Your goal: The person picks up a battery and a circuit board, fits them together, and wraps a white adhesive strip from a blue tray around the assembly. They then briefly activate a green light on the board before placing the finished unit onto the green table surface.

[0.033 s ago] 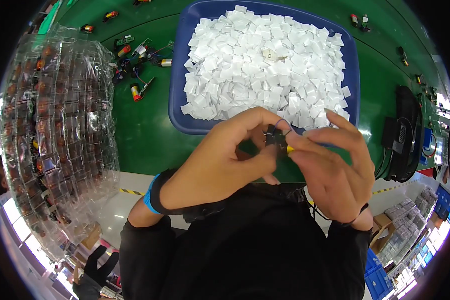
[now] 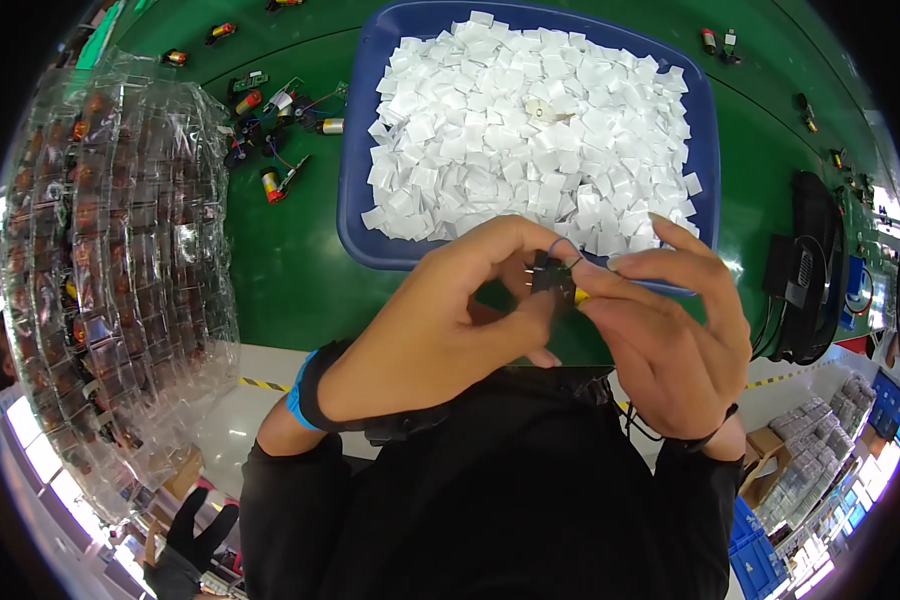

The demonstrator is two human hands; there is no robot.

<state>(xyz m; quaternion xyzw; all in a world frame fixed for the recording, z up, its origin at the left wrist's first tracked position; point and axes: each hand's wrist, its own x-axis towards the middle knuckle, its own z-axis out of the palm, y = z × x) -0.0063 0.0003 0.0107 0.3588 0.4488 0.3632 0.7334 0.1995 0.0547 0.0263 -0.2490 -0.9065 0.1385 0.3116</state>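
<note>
Between both hands, above the table's near edge, is a small black electronic assembly (image 2: pixel 552 277) with a thin dark wire looping over it and a bit of yellow cylinder showing. My left hand (image 2: pixel 460 315) pinches its left side between thumb and forefinger. My right hand (image 2: pixel 670 330) closes thumb and forefinger on the yellow end, its other fingers raised. Fingers cover much of the piece. Just beyond the hands stands a blue tray (image 2: pixel 355 205) heaped with small white square pieces (image 2: pixel 510 130). One cream-coloured round part (image 2: pixel 540 110) lies on the heap.
Stacked clear plastic blister trays (image 2: pixel 120 260) with parts inside stand at the left. Wired assemblies with yellow-red cylinders (image 2: pixel 273 185) lie loose on the green table (image 2: pixel 280 290), more along its far and right edges. A black bag-like item (image 2: pixel 810 270) is at the right.
</note>
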